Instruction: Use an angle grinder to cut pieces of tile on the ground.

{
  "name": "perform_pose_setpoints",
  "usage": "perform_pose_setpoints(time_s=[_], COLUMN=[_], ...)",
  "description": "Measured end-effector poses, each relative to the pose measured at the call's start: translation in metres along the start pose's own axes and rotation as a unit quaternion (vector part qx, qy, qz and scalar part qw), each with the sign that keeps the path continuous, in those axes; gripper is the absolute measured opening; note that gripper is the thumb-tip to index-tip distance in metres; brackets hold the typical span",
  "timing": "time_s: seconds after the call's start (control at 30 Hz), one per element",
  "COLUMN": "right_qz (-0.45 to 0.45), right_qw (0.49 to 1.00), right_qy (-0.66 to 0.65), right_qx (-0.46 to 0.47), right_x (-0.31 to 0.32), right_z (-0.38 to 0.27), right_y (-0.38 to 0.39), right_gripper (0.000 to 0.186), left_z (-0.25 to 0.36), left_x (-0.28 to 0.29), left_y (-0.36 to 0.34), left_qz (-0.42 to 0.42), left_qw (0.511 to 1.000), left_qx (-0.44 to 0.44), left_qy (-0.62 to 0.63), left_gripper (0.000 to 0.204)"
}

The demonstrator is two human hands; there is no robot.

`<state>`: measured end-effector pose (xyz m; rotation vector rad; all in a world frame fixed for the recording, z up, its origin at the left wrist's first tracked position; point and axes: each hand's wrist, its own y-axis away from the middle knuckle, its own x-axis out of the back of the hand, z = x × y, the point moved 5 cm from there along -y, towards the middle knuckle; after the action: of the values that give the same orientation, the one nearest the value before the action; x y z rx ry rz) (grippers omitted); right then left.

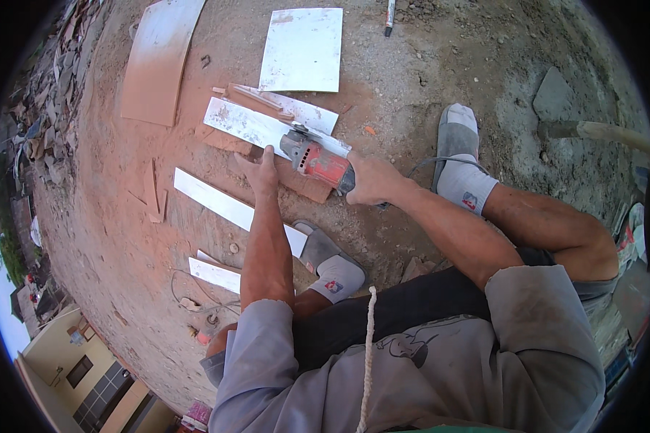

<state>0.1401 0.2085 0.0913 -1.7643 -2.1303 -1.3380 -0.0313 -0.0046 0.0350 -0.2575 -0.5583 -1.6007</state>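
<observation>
My right hand [373, 178] is wrapped round the rear of a red and grey angle grinder [323, 165]. The grinder's disc end lies over a white tile strip [247, 123], smudged with dust. At the near edge of that strip is my left hand [260, 172], its fingers apart and beside the grinder's head. Below the strip sits a reddish brick or block [307, 182], partly covered by the grinder. Thin reddish offcuts [256, 102] and another white piece [307, 115] lie just beyond the strip. Where the disc meets the tile is hard to make out.
A square white tile [301, 50] and a larger dusty tile [162, 61] lie farther off. Nearer are a long white strip [220, 203] and short pieces [214, 274]. A marker [390, 18] is at the top, a shovel [556, 101] at right. The grinder's cord [440, 159] crosses my right foot.
</observation>
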Motion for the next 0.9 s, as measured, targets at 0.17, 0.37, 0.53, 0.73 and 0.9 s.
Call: perform_pose_setpoints(time_s=[0.17, 0.37, 0.53, 0.73, 0.9], right_qz=[0.003, -0.007, -0.018, -0.018, -0.018], right_qw=[1.000, 1.000, 1.000, 1.000, 1.000], right_qy=[0.001, 0.003, 0.011, 0.012, 0.011], right_qx=[0.003, -0.001, -0.008, -0.014, -0.010], right_x=[-0.003, 0.000, 0.003, 0.003, 0.000], right_z=[0.000, -0.001, -0.002, 0.002, 0.003], right_y=[0.001, 0.006, 0.011, 0.014, 0.014], right_gripper=[0.073, 0.074, 0.069, 0.067, 0.066], left_z=[-0.006, -0.013, -0.018, -0.014, -0.016], left_x=[0.004, 0.006, 0.002, -0.002, 0.001], left_y=[-0.003, -0.007, -0.007, -0.004, -0.005], left_qz=[0.019, 0.042, 0.018, 0.001, 0.002], left_qw=[0.998, 0.993, 1.000, 1.000, 1.000], left_qx=[-0.016, -0.049, -0.009, 0.011, 0.008], left_qy=[-0.064, -0.095, 0.004, 0.020, 0.008], left_gripper=[0.101, 0.100, 0.098, 0.098, 0.098])
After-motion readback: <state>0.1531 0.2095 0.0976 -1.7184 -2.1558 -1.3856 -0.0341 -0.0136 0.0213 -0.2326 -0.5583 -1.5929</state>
